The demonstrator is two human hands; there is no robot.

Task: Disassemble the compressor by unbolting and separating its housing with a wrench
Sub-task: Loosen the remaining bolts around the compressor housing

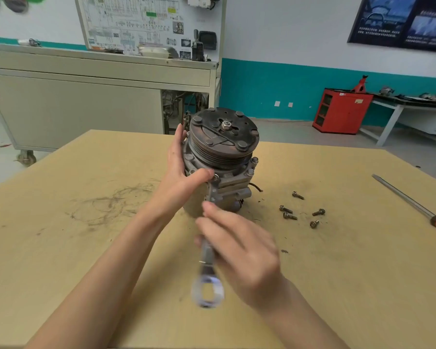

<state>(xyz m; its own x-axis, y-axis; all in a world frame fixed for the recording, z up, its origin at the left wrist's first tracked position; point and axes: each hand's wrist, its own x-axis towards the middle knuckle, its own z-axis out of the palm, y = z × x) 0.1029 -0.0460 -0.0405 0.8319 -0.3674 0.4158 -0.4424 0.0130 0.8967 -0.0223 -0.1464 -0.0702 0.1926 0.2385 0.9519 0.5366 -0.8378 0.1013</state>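
Observation:
The compressor (224,157) stands upright on the wooden table (86,222), its dark pulley and clutch plate facing up. My left hand (184,172) grips the left side of its housing, the thumb lying across the front near a flange bolt. A silver combination wrench (208,250) runs from that bolt down toward me, blurred, with its ring end nearest the camera. My right hand (239,250) holds the wrench's shaft with curled fingers. Two more bolts show on the flange at the right (252,166).
Several loose bolts (300,211) lie on the table right of the compressor. A long screwdriver with an orange handle (413,205) lies near the right edge. A grey wheeled cabinet (86,102) and a red cabinet (342,110) stand beyond the table.

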